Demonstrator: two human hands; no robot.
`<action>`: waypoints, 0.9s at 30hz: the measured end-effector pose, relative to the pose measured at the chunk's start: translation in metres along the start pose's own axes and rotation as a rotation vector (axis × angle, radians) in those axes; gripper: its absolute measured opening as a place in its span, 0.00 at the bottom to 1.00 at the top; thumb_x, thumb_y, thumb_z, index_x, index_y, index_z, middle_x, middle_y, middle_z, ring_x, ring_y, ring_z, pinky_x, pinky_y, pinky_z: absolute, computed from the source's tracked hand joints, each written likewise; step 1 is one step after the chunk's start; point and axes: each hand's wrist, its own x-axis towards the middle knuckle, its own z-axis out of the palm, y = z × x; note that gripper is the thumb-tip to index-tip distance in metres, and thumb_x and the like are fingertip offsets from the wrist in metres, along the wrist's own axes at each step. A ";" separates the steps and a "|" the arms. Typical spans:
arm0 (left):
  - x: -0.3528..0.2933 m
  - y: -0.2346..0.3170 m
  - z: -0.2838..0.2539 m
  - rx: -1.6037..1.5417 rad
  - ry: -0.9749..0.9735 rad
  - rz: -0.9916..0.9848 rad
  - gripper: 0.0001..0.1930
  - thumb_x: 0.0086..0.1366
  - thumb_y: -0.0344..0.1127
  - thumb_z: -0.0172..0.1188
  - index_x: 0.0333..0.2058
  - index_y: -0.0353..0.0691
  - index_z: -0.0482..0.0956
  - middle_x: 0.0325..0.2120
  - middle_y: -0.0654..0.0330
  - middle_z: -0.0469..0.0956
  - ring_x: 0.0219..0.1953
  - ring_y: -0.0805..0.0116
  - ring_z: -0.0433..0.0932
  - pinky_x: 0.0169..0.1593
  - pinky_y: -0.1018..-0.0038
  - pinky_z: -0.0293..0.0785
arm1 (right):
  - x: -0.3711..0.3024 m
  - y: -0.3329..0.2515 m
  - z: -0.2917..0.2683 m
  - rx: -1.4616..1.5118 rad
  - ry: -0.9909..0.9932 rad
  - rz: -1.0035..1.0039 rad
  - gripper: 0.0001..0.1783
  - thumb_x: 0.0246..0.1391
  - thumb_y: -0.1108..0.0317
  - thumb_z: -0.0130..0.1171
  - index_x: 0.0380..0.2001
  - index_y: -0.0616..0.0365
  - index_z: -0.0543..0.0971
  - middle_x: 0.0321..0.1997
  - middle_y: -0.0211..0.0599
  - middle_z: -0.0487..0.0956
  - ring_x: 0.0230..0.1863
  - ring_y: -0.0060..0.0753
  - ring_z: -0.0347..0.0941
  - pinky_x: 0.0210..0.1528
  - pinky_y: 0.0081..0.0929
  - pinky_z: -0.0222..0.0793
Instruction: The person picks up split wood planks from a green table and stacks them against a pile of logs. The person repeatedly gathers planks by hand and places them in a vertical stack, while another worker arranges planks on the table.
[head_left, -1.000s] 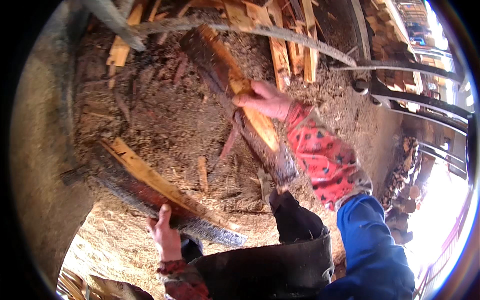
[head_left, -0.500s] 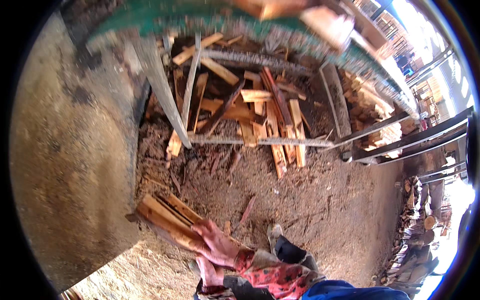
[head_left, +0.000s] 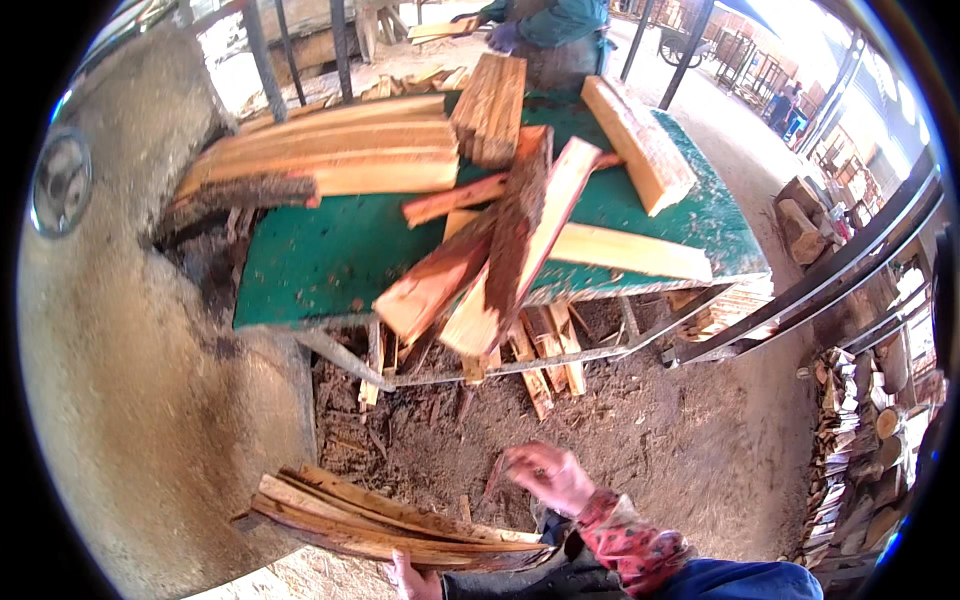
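Observation:
A bundle of long split firewood pieces [head_left: 400, 535] lies across the front of my body, low in the view. My left hand [head_left: 412, 578] grips its near side, thumb up against the wood, its other fingers hidden. To the right of the bundle, my right hand [head_left: 550, 476] is raised away from it, fingers loosely bent and apart, holding nothing. Ahead, a green-topped table [head_left: 320, 260] carries several split logs. A bark-covered piece [head_left: 520, 215] lies across a reddish piece [head_left: 440, 275], and a thick pale billet [head_left: 640, 145] rests at the right.
Wood scraps [head_left: 540, 365] lie under the table's metal frame. A large concrete-like block [head_left: 170, 400] stands at the left. Dark metal rails [head_left: 800, 290] and a firewood stack [head_left: 840, 450] are at the right. Beyond the table, another person in a teal sleeve [head_left: 560, 22] handles wood.
The view has tilted up, bringing the tabletop with its logs into sight. My right hand has left the firewood bundle and moved to the right; my left hand stays on it.

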 end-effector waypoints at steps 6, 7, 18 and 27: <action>-0.030 0.107 0.047 -0.279 0.233 -0.274 0.29 0.63 0.32 0.59 0.62 0.36 0.64 0.58 0.47 0.69 0.60 0.53 0.67 0.62 0.64 0.63 | 0.048 0.000 -0.128 -0.009 0.209 0.201 0.19 0.57 0.59 0.63 0.44 0.63 0.79 0.36 0.40 0.82 0.30 0.30 0.79 0.31 0.26 0.80; -0.031 0.117 0.047 -0.081 0.180 -0.191 0.31 0.61 0.28 0.58 0.63 0.34 0.62 0.59 0.45 0.67 0.61 0.51 0.65 0.64 0.64 0.60 | 0.060 0.002 -0.145 -0.215 0.227 0.218 0.22 0.55 0.59 0.65 0.47 0.64 0.78 0.39 0.43 0.80 0.34 0.34 0.79 0.36 0.29 0.80; 0.091 0.232 0.046 0.322 0.187 0.500 0.24 0.60 0.30 0.60 0.55 0.30 0.71 0.47 0.44 0.76 0.51 0.51 0.74 0.57 0.61 0.69 | 0.214 0.044 -0.296 -0.971 -0.120 0.339 0.54 0.28 0.50 0.77 0.61 0.56 0.68 0.63 0.48 0.65 0.65 0.54 0.56 0.65 0.43 0.55; 0.174 0.442 0.223 -0.121 -0.582 0.130 0.37 0.58 0.40 0.63 0.63 0.33 0.58 0.56 0.50 0.68 0.55 0.60 0.71 0.57 0.66 0.69 | 0.207 0.049 -0.296 -0.922 -0.085 0.362 0.50 0.21 0.48 0.79 0.54 0.53 0.75 0.50 0.43 0.70 0.56 0.49 0.63 0.61 0.42 0.57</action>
